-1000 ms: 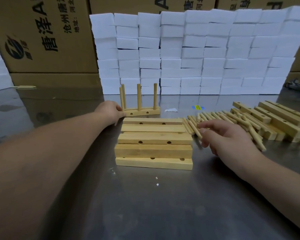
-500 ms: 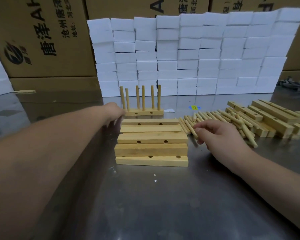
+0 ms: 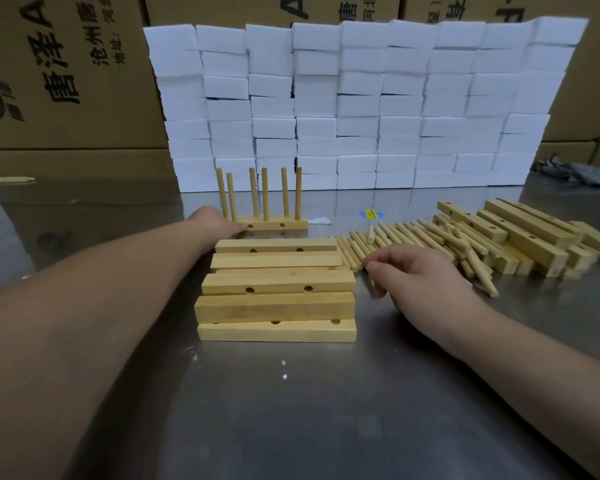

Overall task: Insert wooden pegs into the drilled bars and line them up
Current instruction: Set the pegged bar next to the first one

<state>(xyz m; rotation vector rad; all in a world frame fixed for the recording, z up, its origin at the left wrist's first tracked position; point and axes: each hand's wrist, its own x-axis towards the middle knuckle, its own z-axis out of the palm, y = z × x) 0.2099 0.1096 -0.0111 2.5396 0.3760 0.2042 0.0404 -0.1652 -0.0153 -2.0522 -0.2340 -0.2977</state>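
Pegs (image 3: 406, 233) are lying loose beside the flat bars (image 3: 278, 282); we are hovering our right hand (image 3: 420, 271) over them, fingers curled, pinch unclear, aiming to lift just one while our left hand (image 3: 219, 225), fingers hidden, is bracing the pegged bar (image 3: 278, 224).

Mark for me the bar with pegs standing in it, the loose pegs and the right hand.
bar with pegs (image 3: 267, 226): head view, front face between its two side holes.
loose pegs (image 3: 406, 233): head view, middle of the lying row.
right hand (image 3: 421, 273): head view, back of the hand.
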